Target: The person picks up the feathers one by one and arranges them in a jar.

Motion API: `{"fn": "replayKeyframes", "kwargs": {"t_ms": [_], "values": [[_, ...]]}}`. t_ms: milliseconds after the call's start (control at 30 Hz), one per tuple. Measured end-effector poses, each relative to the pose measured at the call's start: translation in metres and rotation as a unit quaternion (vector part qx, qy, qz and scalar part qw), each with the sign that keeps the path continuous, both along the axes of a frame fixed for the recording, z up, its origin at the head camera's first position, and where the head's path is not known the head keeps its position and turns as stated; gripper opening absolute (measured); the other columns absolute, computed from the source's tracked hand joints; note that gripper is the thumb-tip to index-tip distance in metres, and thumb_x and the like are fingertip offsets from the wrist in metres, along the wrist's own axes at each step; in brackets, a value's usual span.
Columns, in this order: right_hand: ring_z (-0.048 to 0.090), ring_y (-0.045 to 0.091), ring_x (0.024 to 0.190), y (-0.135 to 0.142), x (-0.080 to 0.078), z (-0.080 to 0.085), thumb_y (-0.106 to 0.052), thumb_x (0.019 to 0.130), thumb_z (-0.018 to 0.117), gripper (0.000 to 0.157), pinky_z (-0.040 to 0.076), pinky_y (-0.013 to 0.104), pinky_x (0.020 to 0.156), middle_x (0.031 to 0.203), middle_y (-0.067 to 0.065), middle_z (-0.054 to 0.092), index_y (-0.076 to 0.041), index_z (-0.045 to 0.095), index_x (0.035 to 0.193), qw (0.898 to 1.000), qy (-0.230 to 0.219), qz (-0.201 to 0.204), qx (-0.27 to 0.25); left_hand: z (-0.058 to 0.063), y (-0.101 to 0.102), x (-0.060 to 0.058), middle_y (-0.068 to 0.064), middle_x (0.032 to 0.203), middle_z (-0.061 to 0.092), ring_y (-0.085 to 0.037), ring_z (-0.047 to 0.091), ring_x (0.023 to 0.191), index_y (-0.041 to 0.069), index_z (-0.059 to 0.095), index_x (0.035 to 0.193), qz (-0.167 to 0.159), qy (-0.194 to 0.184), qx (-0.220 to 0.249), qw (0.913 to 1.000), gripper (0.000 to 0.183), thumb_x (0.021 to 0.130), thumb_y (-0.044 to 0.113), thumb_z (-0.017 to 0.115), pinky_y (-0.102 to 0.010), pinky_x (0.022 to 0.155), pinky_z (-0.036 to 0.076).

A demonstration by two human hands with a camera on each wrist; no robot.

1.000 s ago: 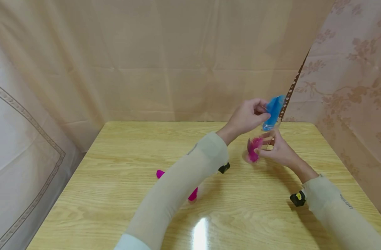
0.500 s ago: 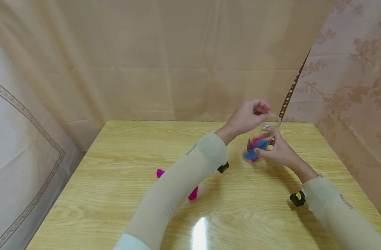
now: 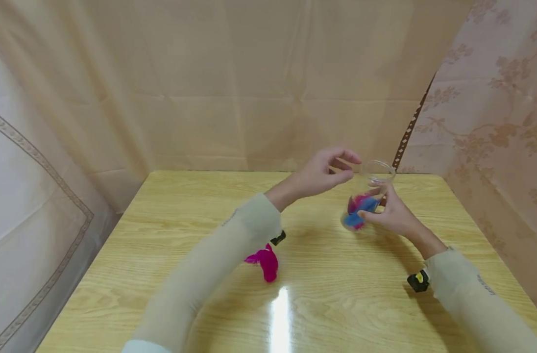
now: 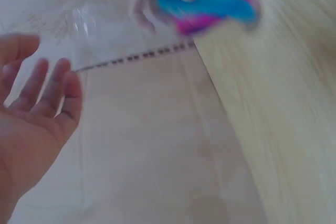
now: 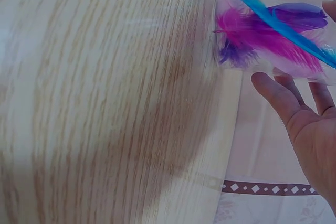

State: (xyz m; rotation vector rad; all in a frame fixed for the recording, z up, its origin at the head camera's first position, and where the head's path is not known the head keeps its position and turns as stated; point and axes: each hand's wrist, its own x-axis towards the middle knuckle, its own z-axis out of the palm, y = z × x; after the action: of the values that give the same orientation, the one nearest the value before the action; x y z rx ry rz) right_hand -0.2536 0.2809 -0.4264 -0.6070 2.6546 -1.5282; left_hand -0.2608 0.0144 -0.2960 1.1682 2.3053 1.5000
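Observation:
My right hand [image 3: 396, 211] grips a clear, tall jar [image 3: 378, 162] from the side, fingers behind and thumb in front. Through its wall show a blue feather [image 5: 286, 30], a pink feather [image 5: 247, 30] and a purple feather [image 5: 302, 17]. The jar's round mouth faces up, and its bottom is close over the table. To the left of that mouth, my left hand [image 3: 319, 172] hangs in the air with relaxed, parted fingers and holds nothing. In the left wrist view, its palm [image 4: 31, 140] shows bare.
Magenta feathers [image 3: 269, 264] lie on the wooden table [image 3: 198, 211] near its middle, close to my left sleeve [image 3: 220, 260]. A beige curtain [image 3: 233, 98] hangs behind the table, and a floral cloth [image 3: 498, 122] borders the right.
The blue feather left my left hand and dropped into the jar. That hand then drew back leftward, uncovering more of the magenta feathers. My right hand stayed on the jar.

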Motion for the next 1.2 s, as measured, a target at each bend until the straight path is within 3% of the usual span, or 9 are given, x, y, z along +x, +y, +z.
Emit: {"fn": "replayKeyframes", "kwargs": {"t_ms": [67,200,267,367,500,600,800,933,1200], "values": [[0.047,0.048,0.125,0.000,0.000,0.000,-0.008,0.088,0.079,0.085,0.036,0.067,0.105,0.141,0.031,0.045,0.001,0.018,0.147,1.000,-0.005,0.004,-0.002,-0.006,-0.024,0.005,-0.008,0.131,0.061,-0.020,0.061,0.117,0.004,0.060,0.128,-0.007,0.033,-0.069,0.9971,0.028,0.101,0.008,0.062,-0.027,0.093,0.052],[0.046,0.053,0.124,0.001,-0.001,0.001,-0.011,0.089,0.079,0.086,0.041,0.068,0.101,0.139,0.030,0.046,-0.002,0.018,0.150,1.000,-0.020,-0.001,0.003,-0.026,-0.071,0.016,-0.003,0.133,0.060,-0.021,0.058,0.121,0.008,0.060,0.132,-0.008,0.088,-0.199,0.9760,0.032,0.100,0.012,0.063,-0.032,0.097,0.050],[0.046,0.053,0.124,0.003,-0.001,0.001,-0.011,0.090,0.079,0.086,0.041,0.068,0.100,0.140,0.030,0.046,-0.003,0.018,0.150,1.000,-0.021,-0.003,0.004,-0.036,-0.090,0.023,-0.004,0.135,0.059,-0.023,0.057,0.123,0.008,0.059,0.135,-0.006,0.086,-0.244,0.9659,0.036,0.100,0.014,0.064,-0.035,0.101,0.048],[0.048,0.052,0.122,0.005,-0.002,-0.001,-0.011,0.089,0.079,0.086,0.041,0.068,0.100,0.139,0.030,0.047,-0.002,0.018,0.150,1.000,-0.017,0.000,0.004,-0.050,-0.116,0.032,-0.006,0.139,0.056,-0.027,0.055,0.125,0.007,0.056,0.140,0.004,0.054,-0.283,0.9576,0.043,0.099,0.015,0.066,-0.039,0.106,0.045],[0.048,0.052,0.123,0.007,-0.003,-0.003,-0.011,0.089,0.079,0.085,0.038,0.070,0.103,0.138,0.031,0.047,-0.002,0.019,0.149,1.000,-0.013,0.004,0.004,-0.068,-0.140,0.040,-0.009,0.144,0.053,-0.034,0.052,0.129,0.005,0.053,0.144,0.022,0.004,-0.297,0.9546,0.051,0.097,0.015,0.070,-0.044,0.108,0.043],[0.045,0.052,0.125,0.008,-0.003,-0.001,-0.013,0.089,0.079,0.084,0.034,0.072,0.105,0.138,0.030,0.046,-0.002,0.020,0.149,1.000,-0.017,0.003,0.008,-0.081,-0.150,0.043,-0.013,0.144,0.053,-0.038,0.051,0.130,0.002,0.051,0.145,0.030,-0.011,-0.308,0.9509,0.056,0.095,0.014,0.073,-0.048,0.108,0.043],[0.047,0.054,0.123,0.009,-0.002,0.002,-0.015,0.090,0.079,0.086,0.043,0.068,0.099,0.137,0.029,0.046,-0.001,0.019,0.150,1.000,-0.024,-0.002,0.018,-0.103,-0.160,0.043,-0.017,0.136,0.058,-0.036,0.054,0.126,0.000,0.055,0.141,0.045,-0.006,-0.325,0.9445,0.056,0.091,0.013,0.077,-0.049,0.108,0.043],[0.050,0.053,0.120,0.009,0.000,0.001,-0.015,0.091,0.078,0.085,0.048,0.063,0.095,0.136,0.028,0.047,-0.001,0.019,0.150,0.999,-0.022,-0.007,0.028,-0.114,-0.161,0.042,-0.015,0.130,0.061,-0.031,0.057,0.121,0.000,0.059,0.137,0.051,0.018,-0.333,0.9414,0.050,0.092,0.014,0.076,-0.046,0.107,0.044],[0.048,0.052,0.121,0.008,-0.001,0.000,-0.015,0.090,0.079,0.085,0.046,0.065,0.096,0.136,0.027,0.047,-0.001,0.021,0.150,1.000,-0.019,-0.008,0.018,-0.119,-0.163,0.042,-0.018,0.128,0.059,-0.034,0.056,0.121,-0.001,0.065,0.129,0.066,0.052,-0.330,0.9404,0.039,0.094,0.015,0.073,-0.047,0.108,0.043]]}}
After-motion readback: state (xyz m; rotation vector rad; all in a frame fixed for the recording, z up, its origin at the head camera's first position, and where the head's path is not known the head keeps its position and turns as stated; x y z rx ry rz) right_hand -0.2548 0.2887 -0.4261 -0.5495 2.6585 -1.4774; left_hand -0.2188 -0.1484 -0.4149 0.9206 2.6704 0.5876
